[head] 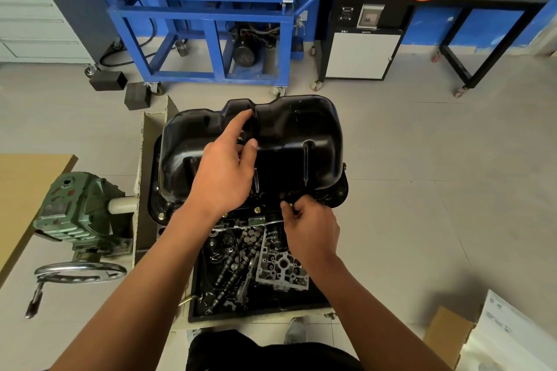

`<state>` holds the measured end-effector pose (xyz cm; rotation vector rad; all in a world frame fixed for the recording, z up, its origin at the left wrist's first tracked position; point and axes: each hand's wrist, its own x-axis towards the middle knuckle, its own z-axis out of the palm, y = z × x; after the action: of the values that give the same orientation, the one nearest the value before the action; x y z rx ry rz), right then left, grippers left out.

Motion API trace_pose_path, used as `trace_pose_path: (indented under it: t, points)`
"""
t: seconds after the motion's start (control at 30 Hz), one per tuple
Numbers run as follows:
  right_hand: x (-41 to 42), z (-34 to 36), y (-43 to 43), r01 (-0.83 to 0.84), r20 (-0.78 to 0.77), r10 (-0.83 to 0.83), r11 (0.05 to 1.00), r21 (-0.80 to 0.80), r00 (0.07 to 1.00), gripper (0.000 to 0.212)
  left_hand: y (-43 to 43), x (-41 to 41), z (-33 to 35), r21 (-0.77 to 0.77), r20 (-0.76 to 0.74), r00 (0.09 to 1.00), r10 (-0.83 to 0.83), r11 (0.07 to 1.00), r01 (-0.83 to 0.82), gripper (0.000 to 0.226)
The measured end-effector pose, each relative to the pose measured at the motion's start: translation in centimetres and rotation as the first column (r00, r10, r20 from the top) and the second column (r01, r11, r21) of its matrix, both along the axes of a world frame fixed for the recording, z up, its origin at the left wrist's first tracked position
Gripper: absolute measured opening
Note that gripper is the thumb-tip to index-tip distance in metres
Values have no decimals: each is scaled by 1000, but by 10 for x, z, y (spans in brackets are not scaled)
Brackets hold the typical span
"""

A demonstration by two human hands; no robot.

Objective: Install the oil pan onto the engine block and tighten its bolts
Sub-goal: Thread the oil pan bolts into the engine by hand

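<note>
Black tray (301,301) lies nearest on a cream cart, crowded with camshafts (224,274) and an aluminium casting (281,268). Just past its far edge the right hand (310,229) has its grip narrowed to a pinch on a brass-headed bolt (290,205) at the near flange of the oil pan (289,135). The left hand (224,173) reaches further, its grip curled round a raised ridge on the pan's upturned bottom.

The pan sits sump-up at the cart's far end. Its flange runs along the left edge and juts past the right corner, with more bolts (257,209) seated along the near rim.

Left of the cart a green gearbox (78,208) and its handwheel (80,272) stand just beside the edge. On the right, grey floor tiles (437,175) lie open, with a cardboard box (449,331) near the corner. Beyond the pan, across a strip of floor, stands a blue steel frame (205,24).
</note>
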<state>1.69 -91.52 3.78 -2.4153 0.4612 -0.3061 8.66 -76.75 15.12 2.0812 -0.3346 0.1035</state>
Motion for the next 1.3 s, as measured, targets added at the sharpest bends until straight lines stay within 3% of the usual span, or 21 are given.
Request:
trace_pose_path:
  t: [0.23, 0.53, 0.77, 0.83, 0.9, 1.0, 1.07, 1.13, 1.23, 1.3]
  points:
    - [-2, -2, 1, -35, 12, 35, 998, 44, 999, 21, 1, 0, -2, -5, 3, 1000, 7, 1000, -7, 48]
    - [-1, -1, 0, -12, -8, 13, 999, 44, 1000, 24, 0, -4, 2, -36, -20, 999, 25, 999, -26, 50]
    - [-1, 6, -2, -7, -1, 8, 998, 67, 1000, 30, -18, -26, -5, -290, -179, 983, -31, 957, -22, 24]
    - [-3, 19, -5, -40, 56, 32, 989, 145, 998, 28, -26, -36, -8, -434, -297, 950, -93, 900, -47, 27]
    - [-8, 39, -9, -120, 219, 52, 942, 313, 974, 18, -32, -43, -11, -573, -439, 880, -178, 810, -122, 37]
    - [-23, 74, -21, -292, 460, 63, 845, 447, 886, 10, -40, -51, -12, -665, -541, 789, -290, 722, -191, 49]
    - [-31, 92, -29, -414, 497, 163, 790, 451, 852, 12, -47, -55, -12, -679, -573, 749, -331, 704, -209, 56]
    - [-38, 101, -37, -450, 402, 278, 777, 441, 873, 19, -56, -60, -11, -666, -589, 733, -341, 718, -202, 60]
    - [-44, 99, -42, -402, 163, 370, 877, 264, 915, 31, -68, -66, -10, -608, -614, 729, -302, 770, -193, 67]
    - [-47, 98, -43, -377, 86, 368, 912, 159, 926, 33, -75, -68, -11, -597, -645, 704, -297, 771, -223, 71]
